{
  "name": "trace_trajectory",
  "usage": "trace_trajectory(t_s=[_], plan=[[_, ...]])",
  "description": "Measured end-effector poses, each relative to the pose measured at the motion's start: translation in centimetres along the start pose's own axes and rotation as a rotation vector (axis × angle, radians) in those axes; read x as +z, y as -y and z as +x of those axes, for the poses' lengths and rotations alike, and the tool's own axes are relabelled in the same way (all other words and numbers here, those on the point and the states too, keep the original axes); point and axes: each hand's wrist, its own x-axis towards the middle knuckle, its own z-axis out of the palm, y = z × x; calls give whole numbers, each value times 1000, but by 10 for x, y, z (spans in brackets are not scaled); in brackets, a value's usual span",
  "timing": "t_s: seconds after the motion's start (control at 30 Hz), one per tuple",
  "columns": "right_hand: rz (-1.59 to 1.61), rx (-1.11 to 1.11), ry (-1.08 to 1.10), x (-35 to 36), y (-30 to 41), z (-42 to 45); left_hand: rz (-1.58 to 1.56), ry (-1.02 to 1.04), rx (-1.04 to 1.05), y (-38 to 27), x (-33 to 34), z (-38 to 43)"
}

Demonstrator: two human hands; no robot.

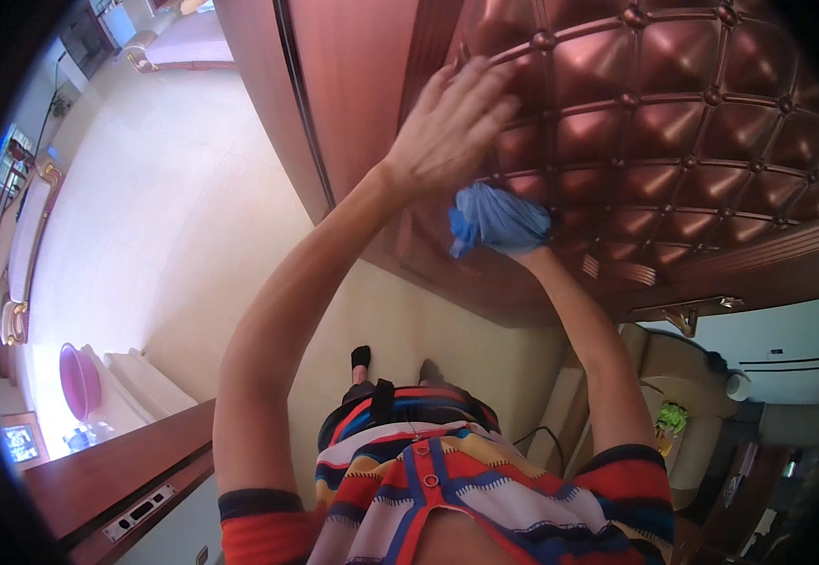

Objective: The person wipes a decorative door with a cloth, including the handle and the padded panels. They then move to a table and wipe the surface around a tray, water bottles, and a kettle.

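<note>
A brown wooden door with a glossy, tufted diamond-pattern panel (663, 131) fills the upper right. My left hand (448, 127) is at the panel's left border, bare and slightly blurred, with fingers spread; whether it touches the surface cannot be told. Just below it, a bunched blue cloth (497, 215) covers my right hand (531, 256), which holds it against or close to the panel's lower left corner. The cloth hides my right fingers. Both forearms reach up from my striped shirt.
A metal door handle (688, 318) juts out at right. Another wooden door edge (134, 466) with a lock plate (139, 512) lies lower left. Beyond are a pink-purple basin (79, 381), a cushioned sofa (187, 42) and pale floor tiles (169, 183). A beige armchair (695, 424) stands right.
</note>
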Motion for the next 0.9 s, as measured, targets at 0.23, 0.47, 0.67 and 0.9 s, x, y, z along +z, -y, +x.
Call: trace_trajectory(t_s=[0.23, 0.47, 0.67, 0.9], plan=[[354, 168, 148, 61, 14, -59, -36, 36, 187, -27, 43, 39], [479, 227, -110, 70, 20, 27, 71, 114, 99, -31, 77, 34], [507, 248, -193, 83, 16, -3, 198, -79, 120, -18, 103, 25], [445, 606, 164, 22, -11, -162, 131, -105, 141, -29, 102, 28]])
